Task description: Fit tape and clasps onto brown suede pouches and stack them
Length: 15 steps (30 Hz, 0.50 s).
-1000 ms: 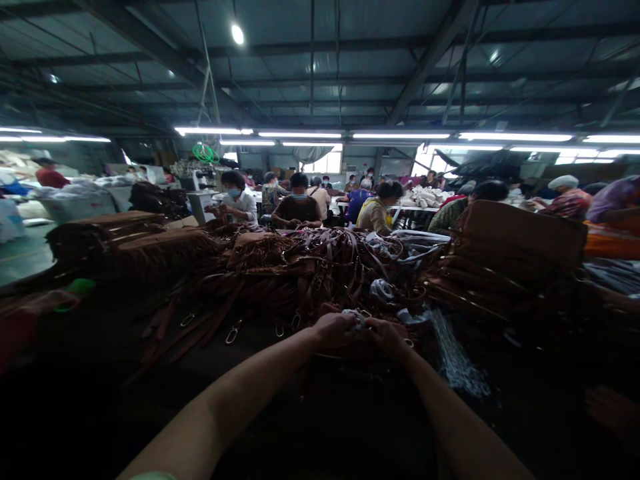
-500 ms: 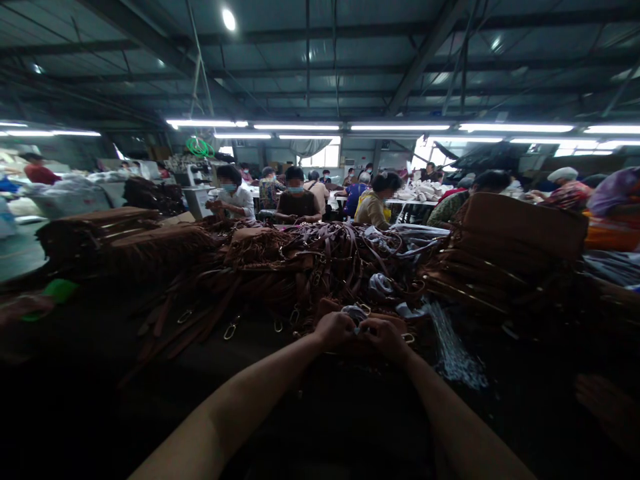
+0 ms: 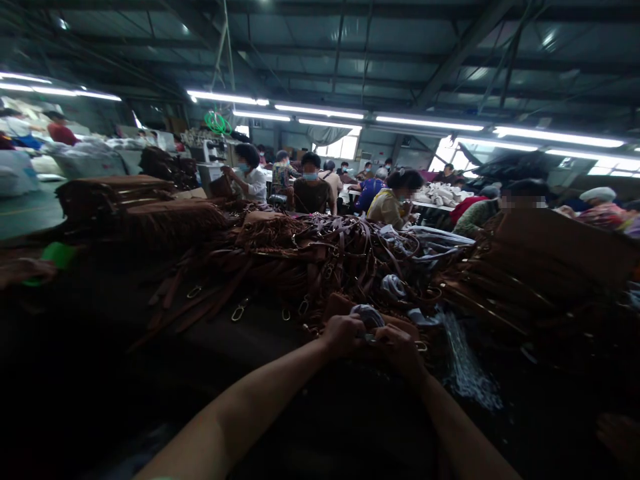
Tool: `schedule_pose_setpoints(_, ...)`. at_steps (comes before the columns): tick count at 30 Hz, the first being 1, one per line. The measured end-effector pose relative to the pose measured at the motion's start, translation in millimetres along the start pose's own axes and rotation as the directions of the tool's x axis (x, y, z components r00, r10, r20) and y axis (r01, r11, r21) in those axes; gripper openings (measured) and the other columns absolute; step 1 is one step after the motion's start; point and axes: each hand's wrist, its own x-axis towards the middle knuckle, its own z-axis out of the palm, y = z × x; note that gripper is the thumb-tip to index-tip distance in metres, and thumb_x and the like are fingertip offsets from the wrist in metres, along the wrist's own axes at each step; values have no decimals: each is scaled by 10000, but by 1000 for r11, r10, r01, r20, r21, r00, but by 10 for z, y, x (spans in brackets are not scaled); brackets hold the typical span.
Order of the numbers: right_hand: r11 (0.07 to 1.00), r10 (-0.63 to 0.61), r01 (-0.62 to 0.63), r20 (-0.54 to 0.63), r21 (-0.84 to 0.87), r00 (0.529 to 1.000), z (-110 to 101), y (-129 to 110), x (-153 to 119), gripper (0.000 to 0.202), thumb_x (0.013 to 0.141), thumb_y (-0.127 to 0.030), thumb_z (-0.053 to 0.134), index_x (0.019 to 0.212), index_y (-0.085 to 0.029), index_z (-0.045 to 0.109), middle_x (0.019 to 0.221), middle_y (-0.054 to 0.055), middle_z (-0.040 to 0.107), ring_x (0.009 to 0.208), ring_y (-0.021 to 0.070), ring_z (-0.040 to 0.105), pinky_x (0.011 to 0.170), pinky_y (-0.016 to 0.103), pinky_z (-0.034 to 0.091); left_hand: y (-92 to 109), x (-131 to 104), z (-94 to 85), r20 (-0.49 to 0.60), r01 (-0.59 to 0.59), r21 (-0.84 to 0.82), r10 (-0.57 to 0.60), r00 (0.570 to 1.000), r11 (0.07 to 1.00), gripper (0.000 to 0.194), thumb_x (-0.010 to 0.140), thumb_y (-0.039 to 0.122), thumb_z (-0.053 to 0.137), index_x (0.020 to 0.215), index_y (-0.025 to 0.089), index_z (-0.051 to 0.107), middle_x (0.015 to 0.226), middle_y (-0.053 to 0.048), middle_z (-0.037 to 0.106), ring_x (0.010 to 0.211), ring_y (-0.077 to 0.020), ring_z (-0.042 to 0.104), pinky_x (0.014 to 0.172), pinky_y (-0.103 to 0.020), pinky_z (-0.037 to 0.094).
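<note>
My left hand (image 3: 344,335) and my right hand (image 3: 401,345) are close together, with fingers closed in a pinch on a grey-white wrapped bundle (image 3: 369,315). Its contents are hidden by the wrapping. Under the hands lies a brown bag (image 3: 336,305), partly covered by them. A gold-coloured clasp (image 3: 421,347) shows just beside my right hand. Behind it sits a similar grey-white roll (image 3: 394,287). To the right, a fan of thin, clear-looking strands (image 3: 470,367) spreads over the dark table.
Brown straps with metal clips (image 3: 240,309) lie to the left. Fringed brown bags (image 3: 175,213) are stacked at the back left, more brown bags (image 3: 565,250) at the right. Another person's hand (image 3: 25,272) is at the left edge near a green object (image 3: 59,255). Several people sit beyond.
The view has tilted and shifted, so the scene sits further right in the picture. Both hands still pinch the bundle, whose rounded top now shows more.
</note>
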Motion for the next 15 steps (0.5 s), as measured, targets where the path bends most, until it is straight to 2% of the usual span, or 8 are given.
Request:
schedule_pose_setpoints(6,992,96,-97,13,82,995,44,2,34,272,820,-460,558,838,-200,636,876,35,667,794,178,608,692,276,472,-14,-21,-13,-5,-6,-4,6,1000,1000,245,780,435,598,860,231,706,927,-6,670,750,-157,622,618,-224,407)
schedule_pose_setpoints(9,981,125,-131,50,142,991,46,-28,70,286,795,-450,589,926,-204,655,926,39,672,844,191,614,729,288,483,-26,-16,-5,1,-11,-36,11,1000,999,232,776,424,601,856,236,710,906,-5,672,756,-156,619,631,-222,410)
schedule_pose_setpoints(12,979,110,-125,105,158,988,33,-64,115,245,801,-419,580,859,-203,681,911,43,677,870,198,615,770,300,476,-28,-8,1,7,11,-84,-11,1000,996,250,771,441,603,869,240,714,919,-13,673,787,-159,618,657,-219,417)
schedule_pose_setpoints(15,972,169,-186,125,142,978,22,-95,171,229,788,-392,573,808,-199,694,857,38,687,824,196,622,747,297,469,-26,-4,13,11,36,-89,-35,999,995,255,779,442,588,862,235,712,924,-22,667,791,-167,620,669,-228,430)
